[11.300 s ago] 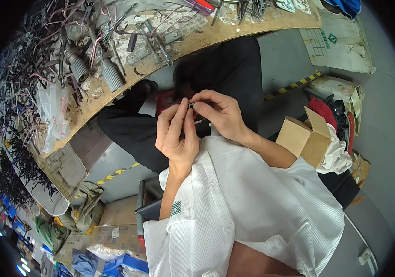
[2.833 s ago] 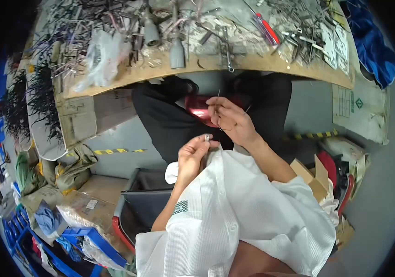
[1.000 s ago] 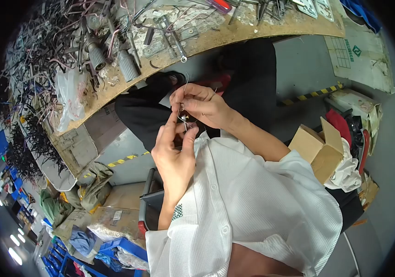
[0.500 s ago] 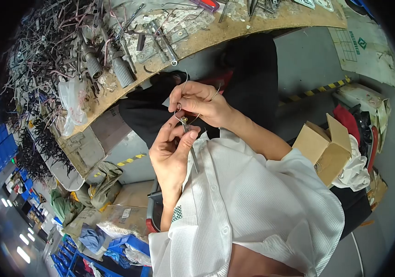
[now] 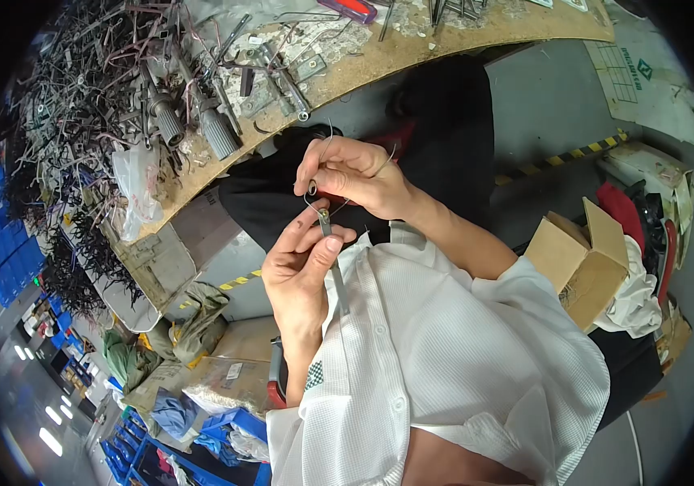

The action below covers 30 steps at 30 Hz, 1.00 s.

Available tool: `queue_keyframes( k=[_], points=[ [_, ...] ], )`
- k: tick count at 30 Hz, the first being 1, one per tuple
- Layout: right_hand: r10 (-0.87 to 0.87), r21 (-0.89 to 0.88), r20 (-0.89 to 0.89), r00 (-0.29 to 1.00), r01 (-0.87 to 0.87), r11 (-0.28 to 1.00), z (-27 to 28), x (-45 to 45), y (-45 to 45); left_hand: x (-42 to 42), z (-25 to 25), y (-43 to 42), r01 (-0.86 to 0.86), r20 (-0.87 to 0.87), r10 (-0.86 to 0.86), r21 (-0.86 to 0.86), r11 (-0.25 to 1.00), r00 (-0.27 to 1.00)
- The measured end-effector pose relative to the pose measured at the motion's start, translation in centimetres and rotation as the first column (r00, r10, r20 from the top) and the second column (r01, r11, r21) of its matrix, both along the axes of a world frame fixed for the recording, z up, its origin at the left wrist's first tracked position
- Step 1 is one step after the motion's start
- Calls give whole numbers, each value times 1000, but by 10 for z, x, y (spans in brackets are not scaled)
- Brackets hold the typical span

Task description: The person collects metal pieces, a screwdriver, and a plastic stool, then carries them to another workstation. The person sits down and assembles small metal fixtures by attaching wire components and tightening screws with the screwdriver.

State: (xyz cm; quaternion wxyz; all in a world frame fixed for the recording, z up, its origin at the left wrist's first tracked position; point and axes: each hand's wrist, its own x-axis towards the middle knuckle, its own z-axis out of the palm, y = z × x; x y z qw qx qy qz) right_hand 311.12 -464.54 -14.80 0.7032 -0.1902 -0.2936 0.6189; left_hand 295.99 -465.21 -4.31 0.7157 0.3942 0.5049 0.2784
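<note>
My left hand is closed around a narrow grey metal strip, thumb pressed on it. The strip hangs down in front of the white shirt, and its upper end carries a small brass-coloured bit. Just above, my right hand pinches a small dark ring-shaped piece between thumb and fingers. A thin wire loops around the fingers of both hands and sticks up past the right hand. How the wire joins the small piece is too fine to make out.
A worn workbench curves across the top, with a heap of dark metal parts, knurled tools, a socket wrench and a plastic bag. An open cardboard box stands at right; blue bins sit lower left.
The view has shifted slightly. The small ring-shaped piece has turned a little in my right fingers, and its dark opening shows more. Both hands keep nearly the same place and grip.
</note>
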Motion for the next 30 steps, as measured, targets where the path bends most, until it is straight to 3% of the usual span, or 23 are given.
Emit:
queue_keyframes(
  k=[2,3,5,6,9,14,17,22,25,27,30],
  points=[
    [31,-12,-48,998,-32,999,2,0,1,7,5,-2,15,-55,-12,55,998,998],
    [25,-6,-51,998,-25,1000,3,-1,2,10,10,-4,109,-262,-49,221,969,964],
    [48,3,-188,981,-48,999,3,-8,5,14,17,-6,368,-636,7,456,810,772],
    [61,10,-257,964,-61,998,4,-13,7,13,18,-5,376,-642,8,460,805,767],
    [68,43,-342,937,-57,997,4,-24,15,12,20,-3,650,-805,203,575,498,557],
    [96,38,-422,902,-88,995,10,-29,18,16,24,-1,637,-793,243,598,487,559],
    [97,35,-432,897,-91,995,10,-29,16,21,28,-3,430,-756,121,487,760,644],
    [92,28,-443,892,-89,996,10,-25,13,27,35,-5,317,-671,52,415,853,740],
    [47,27,-389,920,-40,999,9,-19,14,20,34,-1,83,-284,-11,243,967,959],
    [24,26,-361,932,-16,1000,9,-14,16,18,34,1,74,-244,-20,214,974,970],
    [-60,73,-141,988,71,995,10,-1,17,15,31,1,55,-154,-32,150,987,988]
  ],
)
